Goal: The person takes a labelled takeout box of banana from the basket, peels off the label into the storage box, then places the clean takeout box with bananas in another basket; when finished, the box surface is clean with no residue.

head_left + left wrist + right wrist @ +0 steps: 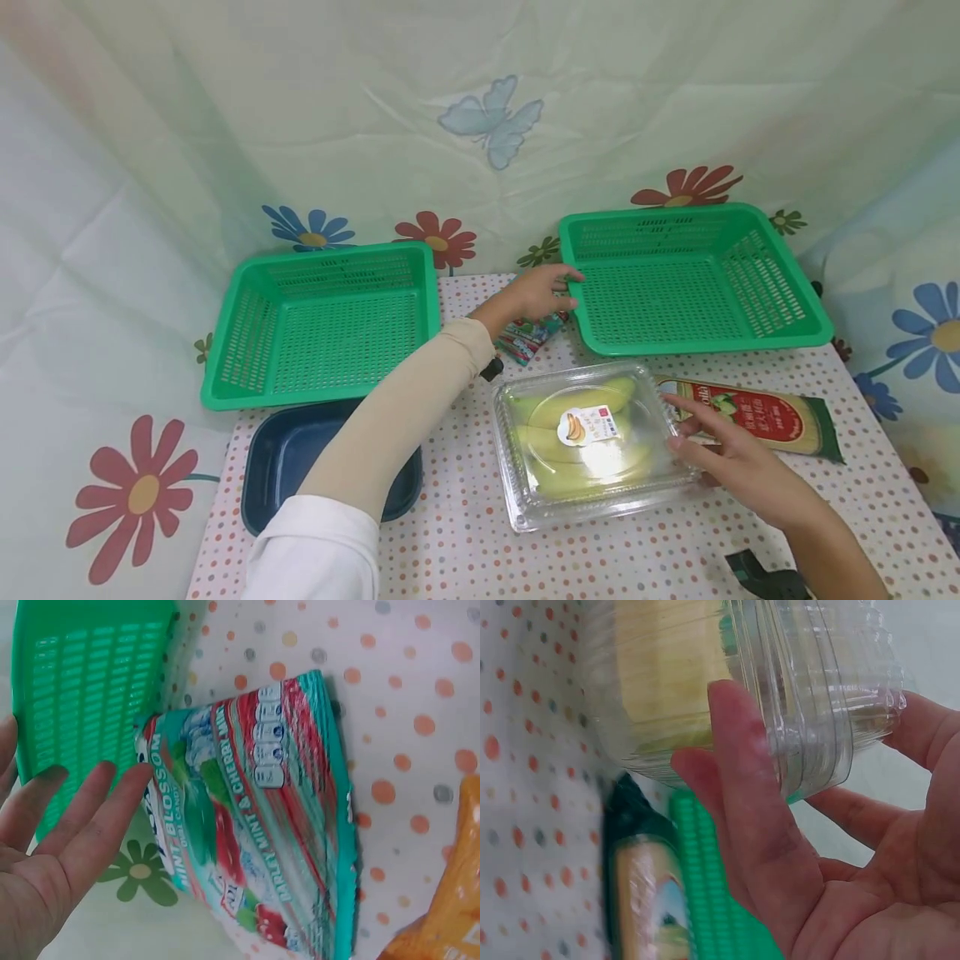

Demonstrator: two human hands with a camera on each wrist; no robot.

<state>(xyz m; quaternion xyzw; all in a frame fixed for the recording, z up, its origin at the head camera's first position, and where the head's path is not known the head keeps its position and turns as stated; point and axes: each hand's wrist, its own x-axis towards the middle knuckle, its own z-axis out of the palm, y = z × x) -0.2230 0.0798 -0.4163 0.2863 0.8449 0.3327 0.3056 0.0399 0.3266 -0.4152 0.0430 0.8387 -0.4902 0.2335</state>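
My left hand [536, 292] reaches to the near-left rim of the right green basket [592, 333], fingers extended at the rim. Just below that hand lies a teal and red bag of mint candy [247, 810], partly covered by the hand in the head view. A clear plastic box of bananas [577, 454] with a white label sits mid-table. My right hand [750, 467] holds its right side, thumb and fingers on either side of the edge in the right wrist view. Behind the box's right end is a pasta packet [765, 417], partly hidden.
Another green basket [225, 358] stands at the left, with a dark blue basin [262, 467] in front, partly covered by my left arm. An orange packet [442, 907] shows at the corner of the left wrist view. A patterned curtain [480, 192] hangs behind the dotted tabletop.
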